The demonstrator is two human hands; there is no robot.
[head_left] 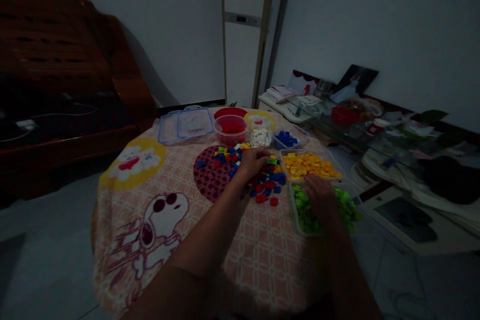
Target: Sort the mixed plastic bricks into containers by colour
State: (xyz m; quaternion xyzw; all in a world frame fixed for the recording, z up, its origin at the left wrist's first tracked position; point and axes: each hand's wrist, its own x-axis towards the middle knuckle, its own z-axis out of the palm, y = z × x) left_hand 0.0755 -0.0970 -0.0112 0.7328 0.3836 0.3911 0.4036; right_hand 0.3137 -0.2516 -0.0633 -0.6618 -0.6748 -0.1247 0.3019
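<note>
With the mixed pile of small plastic blocks as the centre of the clock and twelve o'clock pointing away from the person, the left hand reaches in over the pile, its fingers bent downward; whether they grip a block I cannot tell. The pile, mostly blue, red and yellow, lies loose on the patterned tablecloth, partly across a dark maroon round patch that extends towards nine o'clock. At four o'clock the right hand lies over a clear tub of green pieces, its fingertips near the side facing the yellow pieces; its grip is also too dim to tell. Those yellow pieces fill a neighbouring tub at three o'clock. Blue pieces sit in another tub between one and two o'clock, white pieces are heaped at twelve, and red pieces lie in a round tub at eleven. Two flat, blue-edged clear lids overlap at ten o'clock, and a printed dog decorates the cloth at eight.
</note>
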